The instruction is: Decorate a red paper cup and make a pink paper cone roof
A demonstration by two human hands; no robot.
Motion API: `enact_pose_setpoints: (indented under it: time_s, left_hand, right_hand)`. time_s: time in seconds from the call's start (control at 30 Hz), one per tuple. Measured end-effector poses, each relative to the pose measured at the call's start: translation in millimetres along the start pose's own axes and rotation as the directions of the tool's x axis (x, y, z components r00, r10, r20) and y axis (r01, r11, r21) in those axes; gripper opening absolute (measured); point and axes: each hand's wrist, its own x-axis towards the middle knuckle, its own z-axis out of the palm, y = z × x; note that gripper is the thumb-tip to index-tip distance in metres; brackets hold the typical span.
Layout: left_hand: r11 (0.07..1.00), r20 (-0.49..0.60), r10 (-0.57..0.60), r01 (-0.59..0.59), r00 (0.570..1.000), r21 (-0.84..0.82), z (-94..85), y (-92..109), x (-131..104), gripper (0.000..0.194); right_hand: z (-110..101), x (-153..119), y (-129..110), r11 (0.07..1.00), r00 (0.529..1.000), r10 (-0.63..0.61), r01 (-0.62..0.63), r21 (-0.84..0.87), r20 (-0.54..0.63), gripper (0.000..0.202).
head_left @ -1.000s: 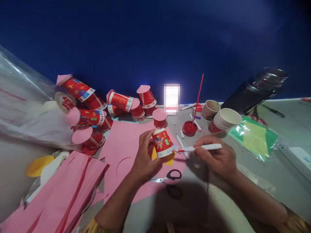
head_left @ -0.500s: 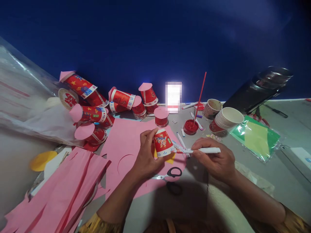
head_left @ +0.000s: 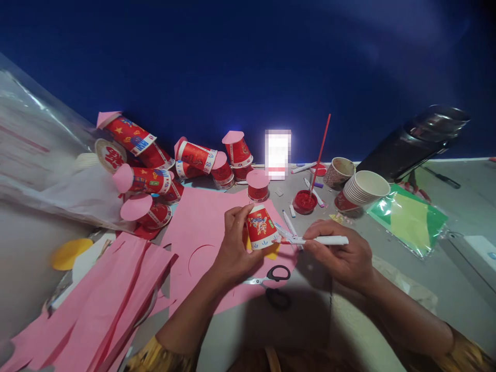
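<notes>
While the red paper cup [head_left: 262, 226] is pinched upside down in the left hand [head_left: 235, 248], its rim is held over a yellow paper piece [head_left: 271, 251] that lies on the pink sheet [head_left: 201, 227] near the middle of the table's near edge. A white marker [head_left: 321, 240] is gripped flat in the right hand [head_left: 341, 256], with its tip brought against the cup's rim, just beside the yellow piece. Both hands are closed around what they hold.

Several slips could be expected from this position. Since the cup is held only by fingertips on a thin wall, it could be dented or turned by the marker's push, and the traced line would then wander. If the yellow piece is not pressed down by the rim, it could be dragged along by the tip. Ink could also be smeared onto the cup's print or the pink sheet.

Scissors [head_left: 271, 276] lie touching the pink sheet's near edge, just under the left wrist, and could be knocked towards the table's edge. Farther back, a red dish with a stick [head_left: 305, 200] and a stack of cups [head_left: 362, 190] stand within the right elbow's sweep and could be tipped.
</notes>
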Motion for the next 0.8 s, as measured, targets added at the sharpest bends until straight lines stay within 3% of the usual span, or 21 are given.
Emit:
enact_pose_setpoints:
  time_s: [0.67,0.8]
  left_hand:
    - [1.000,0.004,0.006,-0.006,1.000,-0.017,0.7,1.2,0.5,0.089]
    - [1.000,-0.005,0.005,-0.005,1.000,-0.015,1.0,2.6,0.4,0.088]
  right_hand:
    - [0.2,1.6,1.3,1.000,0.998,0.017,-0.016,-0.018,0.055,0.012]
    - [-0.8,1.4,2.2,1.000,1.000,0.001,-0.001,-0.001,0.023,0.011]
